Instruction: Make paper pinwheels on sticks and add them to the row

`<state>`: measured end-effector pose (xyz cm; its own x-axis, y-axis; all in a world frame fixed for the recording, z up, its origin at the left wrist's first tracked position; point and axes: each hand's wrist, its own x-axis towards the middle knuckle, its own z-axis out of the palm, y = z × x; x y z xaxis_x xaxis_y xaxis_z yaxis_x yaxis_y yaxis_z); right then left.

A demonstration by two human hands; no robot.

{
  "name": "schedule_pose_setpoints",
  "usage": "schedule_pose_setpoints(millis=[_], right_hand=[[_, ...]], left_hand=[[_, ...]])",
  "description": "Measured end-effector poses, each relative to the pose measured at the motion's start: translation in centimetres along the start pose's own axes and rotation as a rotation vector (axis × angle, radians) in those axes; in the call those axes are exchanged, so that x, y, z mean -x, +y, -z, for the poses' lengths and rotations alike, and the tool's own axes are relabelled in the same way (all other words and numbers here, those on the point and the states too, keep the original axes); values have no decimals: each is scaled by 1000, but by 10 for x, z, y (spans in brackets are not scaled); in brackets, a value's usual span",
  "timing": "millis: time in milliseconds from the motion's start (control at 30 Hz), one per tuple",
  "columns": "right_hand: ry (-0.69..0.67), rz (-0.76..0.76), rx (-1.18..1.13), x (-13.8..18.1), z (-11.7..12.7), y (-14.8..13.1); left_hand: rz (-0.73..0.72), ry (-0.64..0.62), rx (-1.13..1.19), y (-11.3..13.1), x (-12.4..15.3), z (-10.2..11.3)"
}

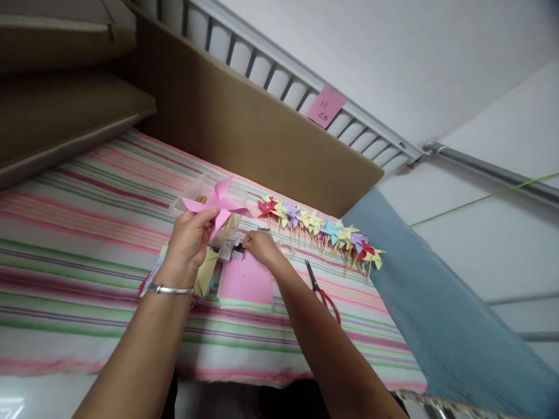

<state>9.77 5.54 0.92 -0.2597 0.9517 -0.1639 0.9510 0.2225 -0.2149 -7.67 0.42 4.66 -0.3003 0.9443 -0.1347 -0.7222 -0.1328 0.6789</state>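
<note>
A folded pink paper pinwheel (222, 201) is pinched in my left hand (188, 235), held above a clear plastic box (186, 201) of thin wooden sticks (227, 224). My right hand (261, 247) reaches to a small box (238, 250) with dark bits in it; its fingertips are pressed together, and what they hold is hidden. Just below lies a stack of square paper (247, 282) with a pink sheet on top. Left of the stack, folded coloured paper pieces (205, 273) lie partly behind my left wrist.
Finished pinwheels on sticks (323, 227) lie in a row at the right. Red-handled scissors (322, 294) rest open near them. A brown board (257, 128) stands along the back of the striped cloth (87, 233), with cardboard boxes (65, 110) at the left.
</note>
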Motion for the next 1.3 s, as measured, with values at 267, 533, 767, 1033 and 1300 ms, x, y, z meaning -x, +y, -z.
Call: schedule_pose_setpoints(millis=[267, 533, 767, 1033, 1300], right_hand=[[-22, 11, 64, 3, 0, -3], [-102, 31, 269, -2, -10, -28], [-113, 40, 328, -2, -12, -31], [-78, 24, 311, 1, -11, -28], [3, 23, 134, 0, -14, -21]], left_hand=[[2, 10, 4, 1, 1, -2], [18, 3, 45, 5, 5, -6], [15, -4, 53, 3, 2, -4], [-5, 29, 39, 3, 2, -4], [10, 11, 25, -2, -1, -2]])
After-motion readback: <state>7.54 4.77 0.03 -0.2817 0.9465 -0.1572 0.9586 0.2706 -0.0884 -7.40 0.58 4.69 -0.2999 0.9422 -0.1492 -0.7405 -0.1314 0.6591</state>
